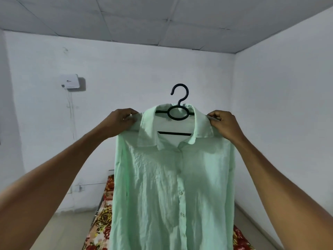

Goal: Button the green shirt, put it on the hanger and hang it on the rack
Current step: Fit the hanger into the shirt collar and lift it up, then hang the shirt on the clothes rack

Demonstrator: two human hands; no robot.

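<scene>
You are holding the green shirt (173, 186) up in front of you at arm's length, already on the black plastic hanger (177, 112), whose hook stands upright and free above the collar. Your left hand (124, 121) has its fingers pinched closed on the shoulder seam left of the hanger, and your right hand (223, 125) grips the opposite shoulder the same way, so the shirt hangs straight down from the hanger over the floral-covered bed (102, 222) below. The placket below the collar looks closed, with several buttons showing in a line down the front, though the topmost one at the collar appears open. By my reading, buttoning and mounting are done and you are squaring the shoulders on the hanger. The rack is not in view, so the next move calls for shifting one hand to the hanger neck, turning toward the rack, and setting the hook over its rail without letting a shoulder slip off.
</scene>
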